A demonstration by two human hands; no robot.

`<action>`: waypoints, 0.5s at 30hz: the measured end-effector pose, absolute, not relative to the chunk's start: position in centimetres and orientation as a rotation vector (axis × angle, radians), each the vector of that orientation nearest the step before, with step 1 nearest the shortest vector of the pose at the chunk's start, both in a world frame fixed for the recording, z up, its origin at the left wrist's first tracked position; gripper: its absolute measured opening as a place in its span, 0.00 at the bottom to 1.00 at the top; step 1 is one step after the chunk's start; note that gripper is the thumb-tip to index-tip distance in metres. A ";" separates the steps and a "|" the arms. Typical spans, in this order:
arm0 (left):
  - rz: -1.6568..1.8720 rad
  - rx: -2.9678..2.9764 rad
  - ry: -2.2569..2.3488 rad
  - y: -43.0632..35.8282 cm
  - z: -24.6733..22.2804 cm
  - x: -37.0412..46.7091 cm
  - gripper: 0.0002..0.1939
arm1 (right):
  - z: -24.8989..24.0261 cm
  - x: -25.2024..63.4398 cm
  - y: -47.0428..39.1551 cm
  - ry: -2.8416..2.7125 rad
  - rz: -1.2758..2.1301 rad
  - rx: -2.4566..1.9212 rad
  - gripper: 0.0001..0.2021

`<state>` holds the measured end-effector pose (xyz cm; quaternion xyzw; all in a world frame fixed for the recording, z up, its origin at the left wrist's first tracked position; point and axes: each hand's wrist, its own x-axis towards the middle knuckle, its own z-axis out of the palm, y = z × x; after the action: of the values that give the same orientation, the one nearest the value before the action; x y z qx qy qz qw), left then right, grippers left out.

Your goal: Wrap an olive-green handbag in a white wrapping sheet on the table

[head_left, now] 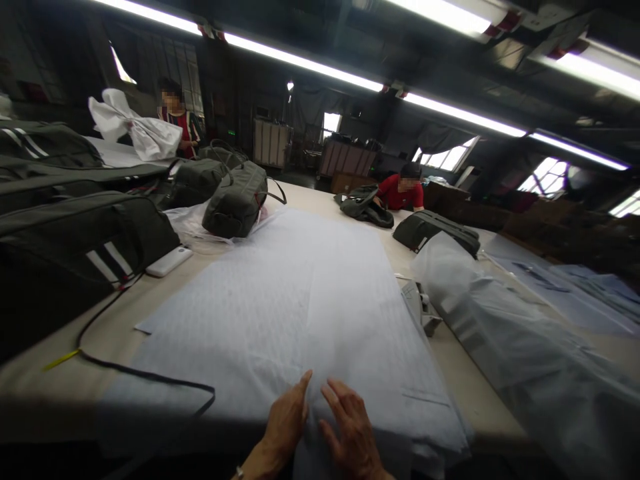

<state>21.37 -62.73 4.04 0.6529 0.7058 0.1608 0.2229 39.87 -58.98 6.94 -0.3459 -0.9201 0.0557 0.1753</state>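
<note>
A large white translucent sheet (pixel 340 293) lies spread over the table, reaching its near edge. Both hands are at that edge, close beside each other. My left hand (pixel 287 417) has its fingers pressed together at a fold of the sheet; whether material is pinched in it is hard to make out. Just to the right, my right hand (pixel 350 420) rests on the sheet with its fingers apart and holds nothing. A thin black strap (pixel 145 375) with a yellow end crosses the sheet's left part.
Dark green bags (pixel 65 247) crowd the left, near a white flat object (pixel 169 261). Another bag (pixel 237 200) stands beyond. Plastic-covered material (pixel 520 347) lies right, beside a grey device (pixel 420 303). Two people (pixel 400 190) are across the table.
</note>
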 end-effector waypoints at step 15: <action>0.378 2.115 2.046 -61.7 4.2 20.3 0.24 | 2.4 40.7 -56.4 -2.746 0.367 -1.200 0.39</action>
<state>20.32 -61.73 4.20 0.7101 0.6870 0.1270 0.0874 40.67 -56.37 2.43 -0.3969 -0.9078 0.1213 0.0611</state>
